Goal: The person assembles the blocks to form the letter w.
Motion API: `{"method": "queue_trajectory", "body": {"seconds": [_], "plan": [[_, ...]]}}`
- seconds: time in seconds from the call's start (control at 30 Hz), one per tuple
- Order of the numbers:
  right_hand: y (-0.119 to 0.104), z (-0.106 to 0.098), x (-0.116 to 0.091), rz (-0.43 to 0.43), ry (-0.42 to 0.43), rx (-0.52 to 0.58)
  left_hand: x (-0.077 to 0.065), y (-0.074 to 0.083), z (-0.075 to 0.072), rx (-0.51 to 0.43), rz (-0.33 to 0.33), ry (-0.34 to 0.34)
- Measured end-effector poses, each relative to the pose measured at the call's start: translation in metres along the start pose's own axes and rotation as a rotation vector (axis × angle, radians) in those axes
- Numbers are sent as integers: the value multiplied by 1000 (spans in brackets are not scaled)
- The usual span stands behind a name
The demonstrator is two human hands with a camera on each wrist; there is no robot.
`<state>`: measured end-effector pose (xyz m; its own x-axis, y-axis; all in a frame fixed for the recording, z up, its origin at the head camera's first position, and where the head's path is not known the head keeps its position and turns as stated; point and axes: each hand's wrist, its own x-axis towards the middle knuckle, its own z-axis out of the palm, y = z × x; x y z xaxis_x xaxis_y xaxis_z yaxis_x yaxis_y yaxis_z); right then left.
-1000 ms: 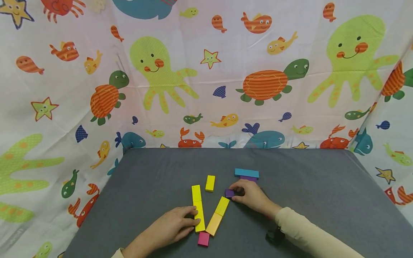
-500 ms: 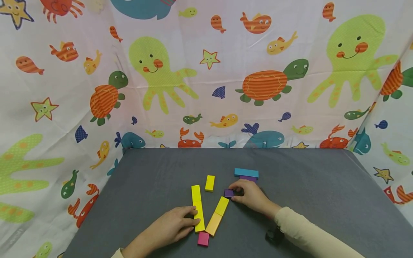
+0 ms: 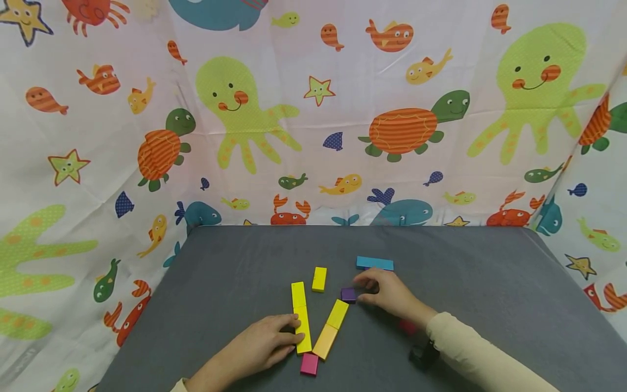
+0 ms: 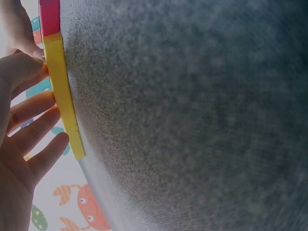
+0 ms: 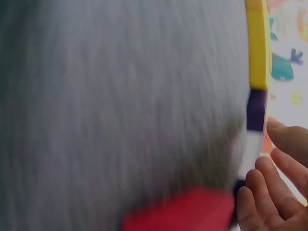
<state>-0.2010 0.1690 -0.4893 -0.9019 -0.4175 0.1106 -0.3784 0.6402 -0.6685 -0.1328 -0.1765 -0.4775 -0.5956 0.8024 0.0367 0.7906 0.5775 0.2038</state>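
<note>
My left hand (image 3: pixel 266 340) rests beside the long yellow block (image 3: pixel 302 329), with its fingertips touching that block's left edge and top. Above this block, end to end, lies a shorter yellow block (image 3: pixel 298 294). A pink block (image 3: pixel 309 364) sits at the bottom of the V, whose right arm is an orange block (image 3: pixel 325 341) and a yellow block (image 3: pixel 337 314). Just right of a small purple block (image 3: pixel 348 295), my right hand (image 3: pixel 392 294) holds nothing, its thumb and fingers apart. In the right wrist view, the purple block (image 5: pixel 256 109) stands clear of the fingertips.
A separate yellow block (image 3: pixel 319 279) lies above the V. Behind my right hand is a long blue block (image 3: pixel 374 263), with a purple one mostly hidden by the hand. A red block (image 3: pixel 407 326) shows under my right forearm. The patterned curtain (image 3: pixel 313 125) hangs behind the grey table (image 3: pixel 235 272).
My right hand has let go of the small purple block and moved slightly right, leaving the block at the top of the V's right arm. My left hand has stayed put.
</note>
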Motion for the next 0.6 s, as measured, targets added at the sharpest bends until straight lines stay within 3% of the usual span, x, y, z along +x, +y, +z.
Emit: {"method": "queue_trajectory", "body": {"seconds": [0.27, 0.6], "plan": [[20, -34, 3, 48, 39, -127, 0, 1, -1, 7, 6, 9], [42, -43, 10, 53, -66, -123, 0, 0, -1, 7, 9, 16]]}}
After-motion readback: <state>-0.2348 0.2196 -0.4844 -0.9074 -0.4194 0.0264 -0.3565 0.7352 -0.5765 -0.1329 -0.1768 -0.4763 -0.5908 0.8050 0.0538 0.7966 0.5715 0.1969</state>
